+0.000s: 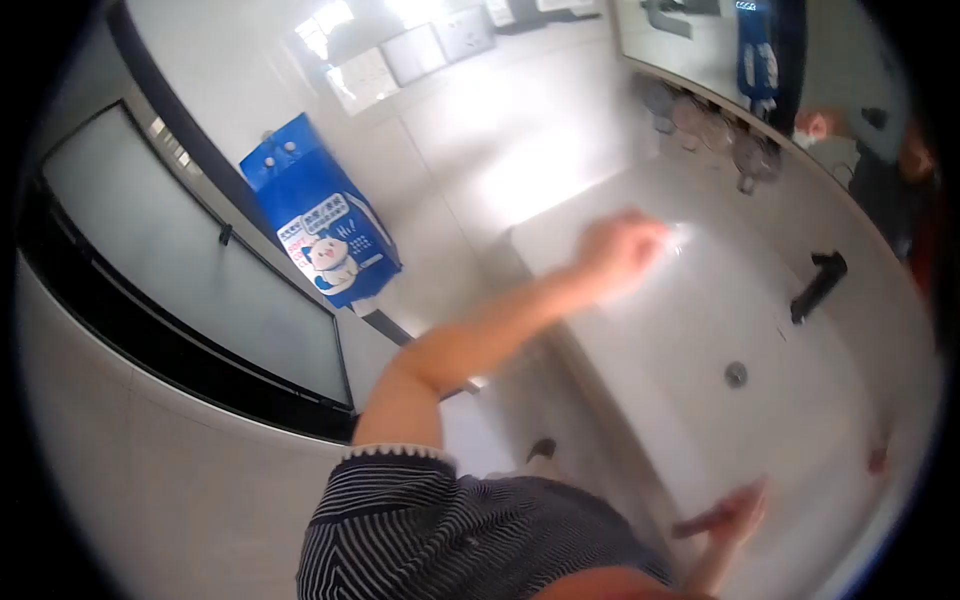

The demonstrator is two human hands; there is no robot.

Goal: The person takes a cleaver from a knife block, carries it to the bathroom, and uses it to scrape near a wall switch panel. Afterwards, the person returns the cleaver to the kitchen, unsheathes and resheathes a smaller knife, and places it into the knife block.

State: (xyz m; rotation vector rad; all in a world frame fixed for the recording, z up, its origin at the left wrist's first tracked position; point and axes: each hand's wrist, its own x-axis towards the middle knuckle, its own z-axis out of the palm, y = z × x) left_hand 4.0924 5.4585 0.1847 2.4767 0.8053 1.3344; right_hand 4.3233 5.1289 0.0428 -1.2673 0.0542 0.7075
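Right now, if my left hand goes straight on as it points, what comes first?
Your left hand would perhaps meet the cup-like items below the mirror, but depth is unclear.

The left arm [480, 335] is bare from the upper arm down, bent at the elbow, with its forearm reaching forward and slanting across toward the person's right; the left hand [628, 252], raised at its end, looks closed with the fingers curled in, though blur hides their exact pose. The right hand [738, 512] is lower in the view and nearer the torso, well apart from the left hand, its fingers pointing forward above a partly visible right wrist [712, 562], while blur leaves unclear how far the fingers bend.
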